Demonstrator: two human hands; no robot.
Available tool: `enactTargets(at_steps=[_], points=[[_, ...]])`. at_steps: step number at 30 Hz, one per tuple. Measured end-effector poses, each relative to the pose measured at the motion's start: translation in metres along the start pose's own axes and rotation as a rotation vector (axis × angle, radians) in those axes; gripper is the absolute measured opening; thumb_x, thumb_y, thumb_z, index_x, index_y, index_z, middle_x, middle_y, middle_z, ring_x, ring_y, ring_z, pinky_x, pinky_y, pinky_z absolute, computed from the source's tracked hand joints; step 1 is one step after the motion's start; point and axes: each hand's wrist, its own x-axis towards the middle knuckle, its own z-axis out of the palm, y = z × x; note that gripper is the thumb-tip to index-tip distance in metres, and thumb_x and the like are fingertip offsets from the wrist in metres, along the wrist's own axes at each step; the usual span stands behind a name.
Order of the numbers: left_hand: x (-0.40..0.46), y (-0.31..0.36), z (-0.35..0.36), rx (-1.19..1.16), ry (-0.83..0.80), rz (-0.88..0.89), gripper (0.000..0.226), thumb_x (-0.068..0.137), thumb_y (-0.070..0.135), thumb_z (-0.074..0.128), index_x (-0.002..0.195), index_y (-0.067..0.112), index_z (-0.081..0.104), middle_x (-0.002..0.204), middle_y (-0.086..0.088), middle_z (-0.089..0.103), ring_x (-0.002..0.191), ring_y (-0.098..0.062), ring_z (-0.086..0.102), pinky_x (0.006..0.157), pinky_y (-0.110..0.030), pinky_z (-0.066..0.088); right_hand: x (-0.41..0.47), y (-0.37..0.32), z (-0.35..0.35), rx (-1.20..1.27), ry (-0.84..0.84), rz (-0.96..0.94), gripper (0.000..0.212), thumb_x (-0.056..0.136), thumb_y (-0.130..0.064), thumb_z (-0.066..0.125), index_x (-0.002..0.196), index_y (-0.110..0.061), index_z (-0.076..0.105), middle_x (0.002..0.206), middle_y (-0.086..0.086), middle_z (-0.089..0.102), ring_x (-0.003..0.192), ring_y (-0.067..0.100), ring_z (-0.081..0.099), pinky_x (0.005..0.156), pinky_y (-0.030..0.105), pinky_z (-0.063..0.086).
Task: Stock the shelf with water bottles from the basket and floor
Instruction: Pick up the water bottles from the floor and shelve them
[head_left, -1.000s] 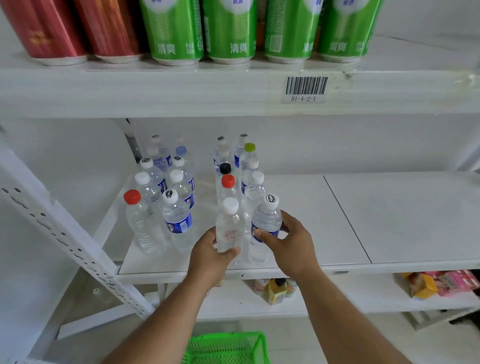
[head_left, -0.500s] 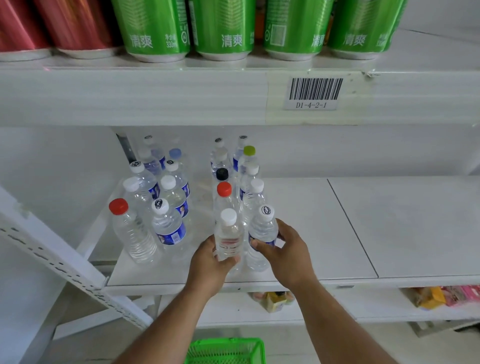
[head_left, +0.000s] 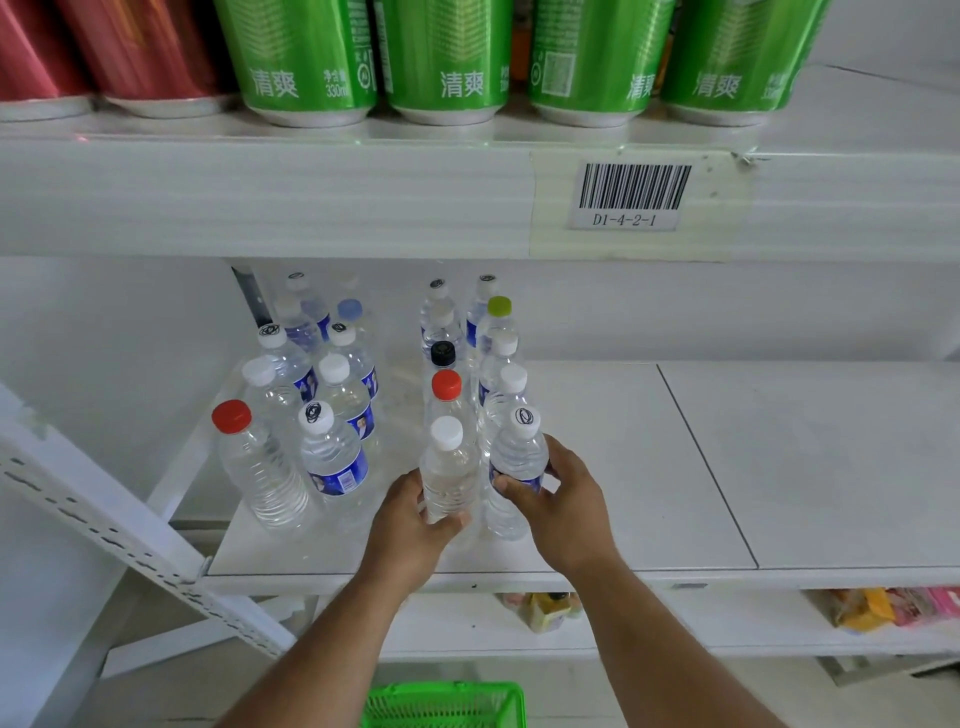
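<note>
- A plain white-capped bottle (head_left: 448, 475) is gripped by the left hand (head_left: 410, 530), fingers wrapped around it.
- At its 3 o'clock, the blue-labelled bottle (head_left: 519, 457) is clasped by the right hand (head_left: 563, 512) on the shelf (head_left: 649, 467).

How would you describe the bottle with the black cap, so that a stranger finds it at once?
Look at the white shelf under the barcode label, where two groups of water bottles stand. In the right group, follow the left row back from the left hand: white cap, red cap, then the black-capped bottle. It is the only bottle there with a black cap.
</note>
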Motion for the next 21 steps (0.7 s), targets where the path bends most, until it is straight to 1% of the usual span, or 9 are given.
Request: enactTargets(at_steps=[5, 7, 12, 15, 18, 21], points=[[-0.002, 0.002, -0.002, 0.018, 0.01, -0.006, 0.059, 0.073, 0.03, 0.084, 0.122, 0.038, 0.054, 0.124, 0.012, 0.061, 0.105, -0.005, 0.058, 0.082, -0.021, 0.047, 0.002, 0.004, 0.001, 0.013, -0.005, -0.003, 0.05, 0.08, -0.037, 0.08, 0.125, -0.038, 0.06, 0.119, -0.018, 0.065, 0.111, 0.0, 0.058, 0.095, 0.028, 0.053], [-0.002, 0.004, -0.001, 0.027, 0.014, -0.003, 0.057, 0.073, 0.029, 0.084, 0.12, 0.039, 0.054, 0.123, 0.012, 0.061, 0.102, -0.004, 0.057, 0.08, -0.02, 0.047, 0.003, 0.005, 0.0, 0.02, -0.007, -0.007, 0.05, 0.08, -0.034, 0.08, 0.125, -0.038, 0.06, 0.118, -0.019, 0.065, 0.111, -0.001, 0.058, 0.095, 0.026, 0.052], [-0.005, 0.004, -0.001, 0.04, 0.019, -0.011, 0.059, 0.074, 0.028, 0.084, 0.124, 0.036, 0.054, 0.125, 0.009, 0.06, 0.105, -0.008, 0.058, 0.084, -0.024, 0.047, 0.001, 0.009, 0.002, 0.051, -0.01, -0.019, 0.051, 0.081, -0.032, 0.08, 0.127, -0.037, 0.059, 0.121, -0.021, 0.064, 0.112, -0.004, 0.057, 0.092, 0.018, 0.049], [-0.007, 0.006, 0.001, 0.024, 0.02, -0.005, 0.059, 0.075, 0.024, 0.083, 0.124, 0.035, 0.054, 0.126, 0.008, 0.06, 0.106, -0.009, 0.058, 0.086, -0.025, 0.048, 0.001, 0.011, 0.001, 0.06, -0.031, -0.015, 0.055, 0.082, -0.034, 0.079, 0.132, -0.036, 0.056, 0.125, -0.019, 0.062, 0.115, 0.0, 0.057, 0.097, 0.021, 0.05], [-0.011, 0.006, 0.003, 0.003, 0.015, -0.013, 0.061, 0.075, 0.021, 0.083, 0.127, 0.032, 0.054, 0.125, 0.008, 0.06, 0.111, -0.011, 0.059, 0.092, -0.028, 0.05, 0.0, 0.011, -0.001, 0.071, -0.057, -0.02, 0.058, 0.083, -0.032, 0.079, 0.134, -0.038, 0.053, 0.127, -0.019, 0.062, 0.118, 0.003, 0.057, 0.099, 0.024, 0.049], [-0.018, 0.005, 0.002, -0.038, -0.012, -0.029, 0.06, 0.078, 0.018, 0.081, 0.128, 0.036, 0.051, 0.125, 0.013, 0.061, 0.114, -0.008, 0.058, 0.09, -0.022, 0.046, -0.003, 0.007, -0.004, 0.069, -0.088, -0.049, 0.053, 0.084, -0.029, 0.077, 0.129, -0.044, 0.054, 0.121, -0.024, 0.064, 0.116, 0.003, 0.059, 0.098, 0.024, 0.048]])
